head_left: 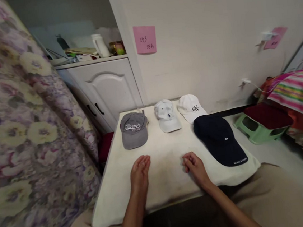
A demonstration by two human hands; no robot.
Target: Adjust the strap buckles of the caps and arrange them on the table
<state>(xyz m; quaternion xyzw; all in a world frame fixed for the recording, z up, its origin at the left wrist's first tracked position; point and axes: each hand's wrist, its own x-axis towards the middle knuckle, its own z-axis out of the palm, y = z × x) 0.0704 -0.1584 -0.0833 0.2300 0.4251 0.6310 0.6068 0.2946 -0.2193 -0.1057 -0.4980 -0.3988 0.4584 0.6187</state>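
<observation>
Left hand: empty, fingers loosely extended; gray cap just beyond.
Right hand: empty, half-open; navy cap near, to its right.
Surface: pale-blue cap and white cap farther back, navy partly before white.
Wall: pink note.
</observation>
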